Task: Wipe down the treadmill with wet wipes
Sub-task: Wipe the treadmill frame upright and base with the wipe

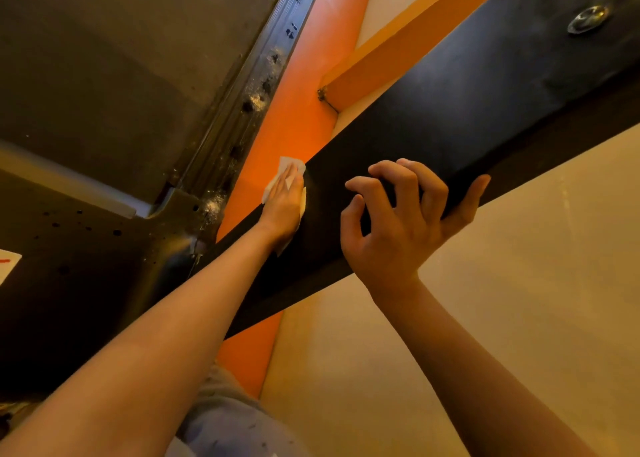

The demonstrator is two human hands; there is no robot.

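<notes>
Fingers point(405, 183) of the right hand point(398, 235) are curling round the black bar point(467, 110); farther along it the left hand point(284, 211) is pressing the wet wipe point(289, 164) flat, fingers straight (wiping step, I judge); the next stroke is calling for sliding toward the orange frame point(294, 117) beyond.

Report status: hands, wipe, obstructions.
Left hand flat, pressing wet wipe on black treadmill bar. Right hand grips the same bar, just beside the wipe. No other obstruction seen.

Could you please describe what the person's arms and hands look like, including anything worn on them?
Neither the left hand nor the right hand wears a glove, ring, watch or bracelet that shows, and no sleeve reaches into view on either side.
</notes>
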